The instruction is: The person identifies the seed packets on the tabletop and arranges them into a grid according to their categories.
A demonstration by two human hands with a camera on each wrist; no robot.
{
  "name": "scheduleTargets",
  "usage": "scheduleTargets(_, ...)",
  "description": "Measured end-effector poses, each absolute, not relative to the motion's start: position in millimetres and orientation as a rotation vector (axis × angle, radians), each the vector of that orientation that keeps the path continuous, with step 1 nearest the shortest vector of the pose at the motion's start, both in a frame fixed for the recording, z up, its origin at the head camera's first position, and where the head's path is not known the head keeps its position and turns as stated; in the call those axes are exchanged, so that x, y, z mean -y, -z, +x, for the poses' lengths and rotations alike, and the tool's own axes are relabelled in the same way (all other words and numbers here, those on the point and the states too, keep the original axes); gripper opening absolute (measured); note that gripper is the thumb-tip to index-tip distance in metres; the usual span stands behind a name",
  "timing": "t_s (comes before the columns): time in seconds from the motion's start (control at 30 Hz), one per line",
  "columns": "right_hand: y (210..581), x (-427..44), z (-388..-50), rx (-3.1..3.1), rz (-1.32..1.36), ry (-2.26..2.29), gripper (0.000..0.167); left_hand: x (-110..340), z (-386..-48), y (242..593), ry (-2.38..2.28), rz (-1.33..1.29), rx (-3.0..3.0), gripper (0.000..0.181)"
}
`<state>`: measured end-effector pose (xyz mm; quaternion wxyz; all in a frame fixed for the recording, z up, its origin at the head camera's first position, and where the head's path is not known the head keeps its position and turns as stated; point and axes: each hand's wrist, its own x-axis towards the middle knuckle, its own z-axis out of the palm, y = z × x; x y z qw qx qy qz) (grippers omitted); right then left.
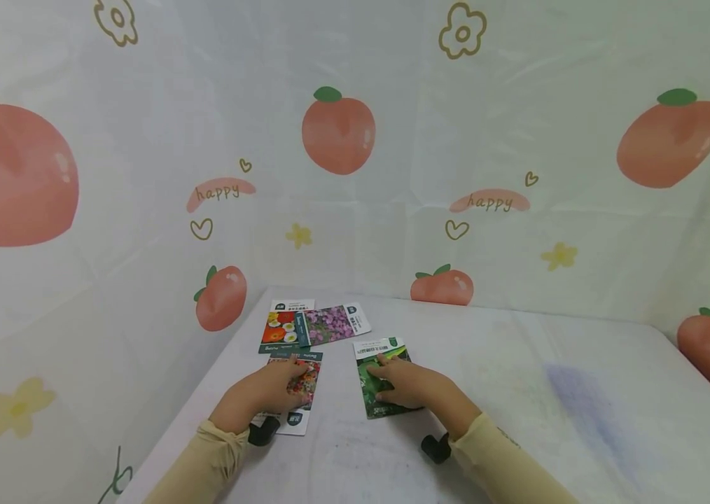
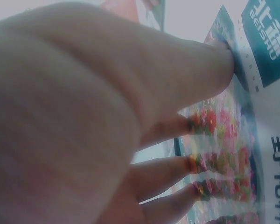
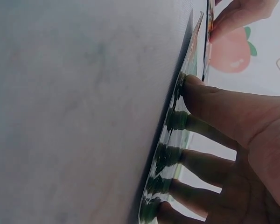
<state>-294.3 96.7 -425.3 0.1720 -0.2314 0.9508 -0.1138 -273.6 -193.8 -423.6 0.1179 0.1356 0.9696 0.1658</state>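
Note:
My left hand (image 1: 267, 388) lies over a flower seed packet (image 1: 313, 374) on the table's left part, its fingertips touching the colourful flower picture. The left wrist view shows the fingers (image 2: 165, 170) reaching onto this packet's glossy face, the thumb near its white and green printed end. My right hand (image 1: 414, 383) rests on a green seed packet (image 1: 369, 404) to the right, fingers spread. In the right wrist view the thumb and fingers (image 3: 207, 163) touch the shiny green face with their tips, and the packet lies close to the table surface.
Beyond the left hand, a packet with purple flowers (image 1: 330, 324) overlaps one with orange and white flowers (image 1: 273, 327). A white cloth-covered table (image 1: 493, 364) has a bluish stain at right. Patterned sheets (image 1: 393, 196) stand behind and at the sides. Black wrist devices (image 1: 435, 448) sit beneath the sleeves.

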Motion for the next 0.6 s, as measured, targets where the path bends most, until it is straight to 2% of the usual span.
scheduleTargets(0.6, 421.7, -110.2, -284.9, -2.714, -0.620, 0.340, 0.060, 189.7, -272.4, 419.8, -0.446, 0.386, -2.838, 0.062)
